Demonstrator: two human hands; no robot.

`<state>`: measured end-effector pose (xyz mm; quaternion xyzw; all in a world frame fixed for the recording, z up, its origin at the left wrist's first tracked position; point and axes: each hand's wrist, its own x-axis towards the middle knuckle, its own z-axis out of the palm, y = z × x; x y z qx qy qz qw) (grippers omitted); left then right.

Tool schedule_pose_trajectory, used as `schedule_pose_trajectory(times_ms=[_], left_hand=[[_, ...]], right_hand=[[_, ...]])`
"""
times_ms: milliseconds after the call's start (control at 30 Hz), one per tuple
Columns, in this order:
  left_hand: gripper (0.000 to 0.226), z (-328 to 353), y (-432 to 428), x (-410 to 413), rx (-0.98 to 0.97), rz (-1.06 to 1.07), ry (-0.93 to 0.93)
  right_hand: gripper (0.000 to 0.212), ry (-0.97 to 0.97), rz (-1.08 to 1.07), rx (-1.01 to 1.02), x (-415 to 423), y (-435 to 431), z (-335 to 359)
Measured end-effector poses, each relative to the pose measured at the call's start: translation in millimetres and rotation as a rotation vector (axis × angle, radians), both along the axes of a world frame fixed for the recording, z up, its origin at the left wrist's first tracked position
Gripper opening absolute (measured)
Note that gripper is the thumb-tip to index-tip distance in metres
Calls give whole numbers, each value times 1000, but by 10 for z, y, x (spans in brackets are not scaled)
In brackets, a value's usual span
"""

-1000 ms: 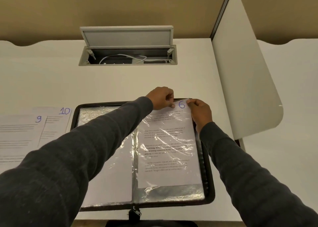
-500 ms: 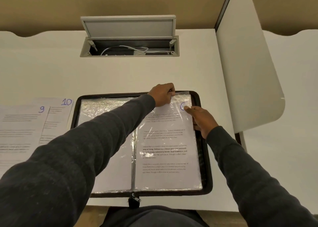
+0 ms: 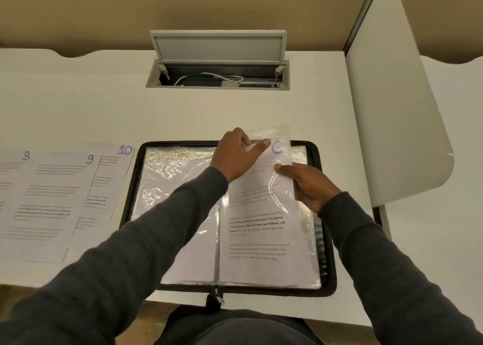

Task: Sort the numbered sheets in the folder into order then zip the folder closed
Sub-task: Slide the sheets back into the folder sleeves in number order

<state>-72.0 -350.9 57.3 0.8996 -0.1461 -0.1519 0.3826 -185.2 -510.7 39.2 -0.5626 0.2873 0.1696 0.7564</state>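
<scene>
Centre frame, the left hand [image 3: 235,156] pinches the clear sleeve [image 3: 274,133] at its top edge. Just right, the right hand [image 3: 311,185] grips sheet 6 [image 3: 258,229], lying lengthwise up-frame toward that edge.

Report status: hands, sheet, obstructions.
Left hand pinching sleeve top, right hand gripping sheet 6 edge. Folder open, unzipped. Sheets 8, 9, 10 out on table, nothing blocking.

Glossy crinkled plastic sleeves [image 3: 167,177]; matt paper sheets [image 3: 52,193]; smooth desk [image 3: 78,109].
</scene>
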Motion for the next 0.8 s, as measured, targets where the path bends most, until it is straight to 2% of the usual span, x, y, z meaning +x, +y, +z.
schedule_pose_trajectory(times_ms=[167,267,333,433,567,700,800], left_hand=[[84,444,688,-12,-156,81,410],[81,536,1186,78,-268,87,551],[72,455,1562,186,-317,96,569],[41,137,2046,381,-187,204,500],[28,-267,2517,588,97,242,353],[20,-535,2720,668,93,241,380],[18,-675,2798,693,102,210,358]], right_hand=[[40,-109,72,36,250,607,345],[46,-139,246,41,355,1119,461],[44,-156,327,-35,423,1502,485],[42,-208,419,-302,483,1986,327],[69,-305,722,-901,482,2512,-169],[88,-165,923,-1185,483,2835,-509],[96,-116,951,-1311,452,2960,-623]])
